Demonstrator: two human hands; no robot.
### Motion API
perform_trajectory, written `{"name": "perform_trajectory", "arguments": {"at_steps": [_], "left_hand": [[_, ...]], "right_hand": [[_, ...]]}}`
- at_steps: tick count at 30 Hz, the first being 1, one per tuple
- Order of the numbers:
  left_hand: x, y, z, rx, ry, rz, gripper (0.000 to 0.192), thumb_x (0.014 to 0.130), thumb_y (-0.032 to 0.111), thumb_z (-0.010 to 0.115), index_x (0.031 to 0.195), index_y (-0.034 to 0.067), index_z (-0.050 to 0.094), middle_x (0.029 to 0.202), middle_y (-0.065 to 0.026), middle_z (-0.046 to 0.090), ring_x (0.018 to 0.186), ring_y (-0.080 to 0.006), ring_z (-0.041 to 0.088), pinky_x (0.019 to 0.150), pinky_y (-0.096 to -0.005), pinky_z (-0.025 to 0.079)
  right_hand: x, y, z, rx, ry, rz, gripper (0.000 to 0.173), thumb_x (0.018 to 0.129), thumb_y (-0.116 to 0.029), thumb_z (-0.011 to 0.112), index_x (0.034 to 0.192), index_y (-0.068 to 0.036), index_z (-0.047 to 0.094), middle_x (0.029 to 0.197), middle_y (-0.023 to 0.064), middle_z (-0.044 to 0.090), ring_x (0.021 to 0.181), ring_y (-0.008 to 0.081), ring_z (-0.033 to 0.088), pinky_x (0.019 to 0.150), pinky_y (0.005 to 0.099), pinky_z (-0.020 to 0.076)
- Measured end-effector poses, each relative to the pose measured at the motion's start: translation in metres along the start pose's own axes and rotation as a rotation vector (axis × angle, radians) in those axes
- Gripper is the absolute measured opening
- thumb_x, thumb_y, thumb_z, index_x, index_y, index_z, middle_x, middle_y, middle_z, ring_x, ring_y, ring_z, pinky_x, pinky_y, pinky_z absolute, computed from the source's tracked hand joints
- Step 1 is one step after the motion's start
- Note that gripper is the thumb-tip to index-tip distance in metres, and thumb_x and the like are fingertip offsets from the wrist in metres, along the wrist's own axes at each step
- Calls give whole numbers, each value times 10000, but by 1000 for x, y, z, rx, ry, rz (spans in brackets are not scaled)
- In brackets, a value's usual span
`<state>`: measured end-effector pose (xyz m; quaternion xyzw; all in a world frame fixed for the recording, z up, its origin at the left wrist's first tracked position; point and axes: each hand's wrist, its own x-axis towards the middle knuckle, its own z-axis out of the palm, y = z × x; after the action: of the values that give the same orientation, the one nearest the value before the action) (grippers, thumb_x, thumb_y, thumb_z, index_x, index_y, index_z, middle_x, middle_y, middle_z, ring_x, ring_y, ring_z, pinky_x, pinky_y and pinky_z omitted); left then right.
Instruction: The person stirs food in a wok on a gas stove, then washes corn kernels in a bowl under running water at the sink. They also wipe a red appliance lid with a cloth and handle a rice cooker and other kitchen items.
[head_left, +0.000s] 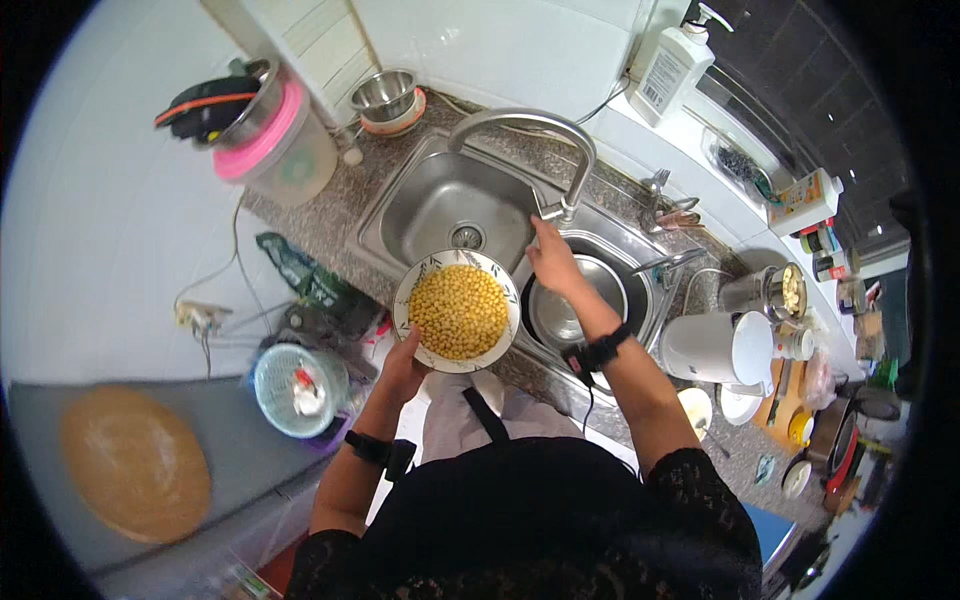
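My left hand (406, 366) grips the lower left rim of a white bowl (403, 298) with a leaf pattern. Yellow soybeans (459, 311) fill much of the bowl, which is held at the front edge of the sink's left basin (420, 196). My right hand (553, 260) reaches over the divider between the basins. Its index fingertip is at the lever (538, 202) of the arched metal faucet (525, 118), and its thumb is apart. Whether the fingertip presses the lever is unclear. Beneath my right forearm, a metal pot (596, 289) sits in the right basin.
Steel bowls (384, 96) and a pink-lidded bucket (262, 142) stand at the back left. A light-blue basket (289, 390) is on the left. To the right are a white pitcher (697, 349), a steel container (750, 291) and a knife (780, 390) on a board. A pump bottle (671, 71) occupies the ledge.
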<state>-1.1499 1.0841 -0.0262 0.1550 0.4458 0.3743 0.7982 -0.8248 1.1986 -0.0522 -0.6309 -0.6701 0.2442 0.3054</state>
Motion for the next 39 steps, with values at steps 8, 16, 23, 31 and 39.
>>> {"name": "perform_trajectory", "arguments": {"at_steps": [8,16,23,31,39], "left_hand": [[128,109,-31,220,-106,-129,566,1052,415,470,1454,25,393,1423,-118,508,1262,-262,531,1031,-425,447],[187,145,-21,266,-295,-163,579,1057,427,438,1455,8,393,1448,-126,496,1323,-264,495,1077,-439,423],[204,145,-26,244,-309,-195,570,1052,429,462,1461,39,390,1437,-103,512,1299,-249,517,1073,-440,434],[216,131,-21,265,-215,-258,525,1061,440,422,1423,60,423,1371,-86,550,1238,-239,564,1019,-435,487],[217,132,-10,229,-229,-262,571,1064,515,300,1417,82,418,1379,-91,534,1268,-241,534,1040,-445,468]], "right_hand": [[75,28,44,-161,22,269,667,885,-75,568,1467,109,299,1456,336,413,1352,444,426,1140,441,359],[60,9,45,-138,33,285,629,870,-59,564,1451,65,357,1437,292,463,1343,406,449,1127,438,375],[74,-69,34,-132,408,92,443,819,81,550,1247,-18,604,1141,215,647,1068,411,603,962,456,487],[117,-112,87,-312,99,125,543,824,-285,725,1309,-93,575,1216,187,601,1108,383,564,937,454,479],[96,-117,78,-320,-211,-7,443,828,-288,689,1243,-140,644,1217,153,590,1158,362,545,947,483,471]]}}
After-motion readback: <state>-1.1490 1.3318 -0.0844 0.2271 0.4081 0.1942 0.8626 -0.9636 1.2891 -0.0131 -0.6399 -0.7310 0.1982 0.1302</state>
